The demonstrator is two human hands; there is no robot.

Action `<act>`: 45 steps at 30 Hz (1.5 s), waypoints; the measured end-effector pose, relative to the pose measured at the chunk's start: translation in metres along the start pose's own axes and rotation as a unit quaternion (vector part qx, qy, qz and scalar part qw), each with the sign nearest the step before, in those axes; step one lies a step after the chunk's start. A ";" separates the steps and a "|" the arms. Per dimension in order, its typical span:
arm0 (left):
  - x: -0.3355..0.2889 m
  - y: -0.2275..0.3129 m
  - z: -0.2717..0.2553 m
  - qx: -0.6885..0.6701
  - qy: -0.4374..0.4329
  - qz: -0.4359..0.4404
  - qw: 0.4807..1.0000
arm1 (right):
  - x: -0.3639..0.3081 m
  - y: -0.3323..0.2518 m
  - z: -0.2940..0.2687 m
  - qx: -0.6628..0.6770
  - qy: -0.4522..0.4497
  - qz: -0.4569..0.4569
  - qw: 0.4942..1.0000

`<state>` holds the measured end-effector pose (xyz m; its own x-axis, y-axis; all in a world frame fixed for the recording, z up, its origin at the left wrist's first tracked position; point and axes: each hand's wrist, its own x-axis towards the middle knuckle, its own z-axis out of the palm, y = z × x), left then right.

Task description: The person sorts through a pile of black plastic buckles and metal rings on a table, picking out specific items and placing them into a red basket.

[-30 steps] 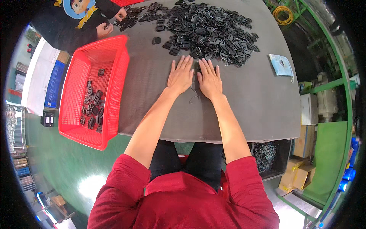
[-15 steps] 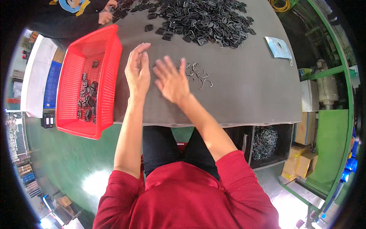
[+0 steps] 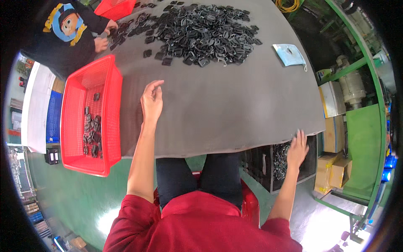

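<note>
Just over the left part of the grey table (image 3: 218, 105), my left hand (image 3: 152, 101) is held empty, its fingers loosely curved and thumb apart. My right hand (image 3: 297, 150) reaches to the table's front right edge with fingers stretched out. Beneath that edge, partly covered by my right hand and forearm, is a dark bin (image 3: 268, 166) full of small bent metal hooks (image 3: 280, 161). A large heap of black plastic buckles (image 3: 205, 35) lies on the far side of the table. More black buckles (image 3: 92, 132) are in the red plastic basket (image 3: 112, 122) left of my left hand.
A co-worker's hands (image 3: 100, 44) handle black pieces at the far left, near a second red basket (image 3: 113, 7). A blue face mask (image 3: 289, 55) lies on the table at the right. Cardboard boxes (image 3: 333, 172) and a green frame (image 3: 380, 88) stand beyond it.
My right hand has swept from mid-table to the front right edge. The loose metal hooks no longer lie on the table. My left hand stays over the left part, and the view has shifted.
</note>
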<state>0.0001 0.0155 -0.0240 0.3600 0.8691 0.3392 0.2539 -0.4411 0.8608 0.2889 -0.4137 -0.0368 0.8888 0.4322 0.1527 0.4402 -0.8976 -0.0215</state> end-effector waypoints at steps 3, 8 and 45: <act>0.019 0.012 0.040 -0.015 -0.027 -0.026 0.999 | -0.001 0.030 -0.002 0.053 0.116 0.044 0.991; 0.030 0.016 0.097 0.097 -0.032 0.057 0.993 | 0.116 -0.152 -0.010 0.315 0.056 -0.130 0.939; -0.087 0.051 0.032 0.145 -0.066 0.152 0.975 | 0.082 -0.264 -0.024 0.437 0.002 -0.160 0.885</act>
<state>0.0103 -0.0901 -0.0216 0.5664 0.6606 0.4927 0.3541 -0.7349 0.5784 0.2425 -0.1430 0.0046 0.7016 0.6500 0.2920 0.6009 -0.3194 -0.7328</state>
